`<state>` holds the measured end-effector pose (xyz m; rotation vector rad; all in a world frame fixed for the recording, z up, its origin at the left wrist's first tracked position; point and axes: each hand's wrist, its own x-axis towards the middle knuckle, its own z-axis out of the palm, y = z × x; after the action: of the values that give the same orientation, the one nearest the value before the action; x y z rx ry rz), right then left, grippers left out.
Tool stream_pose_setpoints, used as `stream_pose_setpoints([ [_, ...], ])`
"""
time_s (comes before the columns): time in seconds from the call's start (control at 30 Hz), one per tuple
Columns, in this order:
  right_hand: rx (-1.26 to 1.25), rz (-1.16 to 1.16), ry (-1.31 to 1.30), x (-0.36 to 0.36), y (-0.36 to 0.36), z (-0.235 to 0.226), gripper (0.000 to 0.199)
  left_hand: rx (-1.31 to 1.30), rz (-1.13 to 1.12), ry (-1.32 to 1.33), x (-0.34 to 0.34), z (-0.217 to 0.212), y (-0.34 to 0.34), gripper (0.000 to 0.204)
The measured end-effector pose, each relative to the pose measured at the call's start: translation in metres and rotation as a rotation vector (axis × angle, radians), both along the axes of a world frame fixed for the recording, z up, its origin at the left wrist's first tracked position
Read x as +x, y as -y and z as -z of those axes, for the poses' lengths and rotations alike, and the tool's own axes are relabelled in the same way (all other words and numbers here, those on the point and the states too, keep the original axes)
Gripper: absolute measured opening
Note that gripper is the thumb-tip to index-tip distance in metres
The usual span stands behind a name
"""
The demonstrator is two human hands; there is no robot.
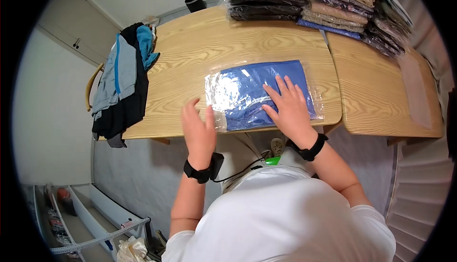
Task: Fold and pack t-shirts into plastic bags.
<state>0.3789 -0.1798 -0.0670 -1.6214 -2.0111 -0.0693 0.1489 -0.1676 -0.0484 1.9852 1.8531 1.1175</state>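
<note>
A folded blue garment in a clear plastic bag (252,83) lies flat near the front edge of the wooden table (190,43). My right hand (290,105) rests on the bag with its fingers spread, pressing on the blue cloth. Just left of the bag, by its loose clear end, my left hand (199,126) is raised with fingers apart and nothing in it. Light glares off the plastic on the bag's left half.
Stacks of bagged folded clothes (266,0) stand at the back right. Loose grey, black and teal clothes (126,71) hang over the table's left edge. A clear plastic sheet (413,90) lies at far right. A black bin (194,3) stands behind; a divided storage rack (90,214) is at lower left.
</note>
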Motion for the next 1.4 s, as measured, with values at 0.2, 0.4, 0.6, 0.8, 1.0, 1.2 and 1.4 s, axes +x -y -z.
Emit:
stream_pose_setpoints([
  [0.2, 0.007, -0.035, 0.167, 0.007, -0.010, -0.012, 0.053, 0.148, 0.704, -0.684, 0.046, -0.025, -0.019, 0.061],
  [0.4, -0.080, -0.152, 0.206, 0.021, -0.021, -0.003, 0.056, 0.058, 0.787, -0.760, 0.041, 0.003, -0.045, 0.078],
  [0.6, -0.202, -0.173, 0.177, 0.021, -0.021, -0.004, 0.061, -0.061, 0.814, -0.690, 0.043, 0.008, -0.046, 0.080],
  [0.8, -0.255, -0.177, 0.162, 0.021, -0.025, -0.005, 0.061, -0.155, 0.866, -0.678, 0.042, 0.008, -0.053, 0.081],
  [1.0, -0.247, -0.175, 0.163, 0.022, -0.028, -0.003, 0.060, -0.166, 0.880, -0.674, 0.043, 0.008, -0.057, 0.081],
  [1.2, -0.179, -0.147, 0.168, 0.019, -0.024, 0.001, 0.061, -0.169, 0.890, -0.585, 0.037, 0.008, -0.057, 0.078],
  [1.4, -0.143, -0.082, 0.134, 0.021, -0.019, 0.002, 0.062, 0.044, 0.853, -0.421, 0.021, -0.014, -0.040, 0.044],
])
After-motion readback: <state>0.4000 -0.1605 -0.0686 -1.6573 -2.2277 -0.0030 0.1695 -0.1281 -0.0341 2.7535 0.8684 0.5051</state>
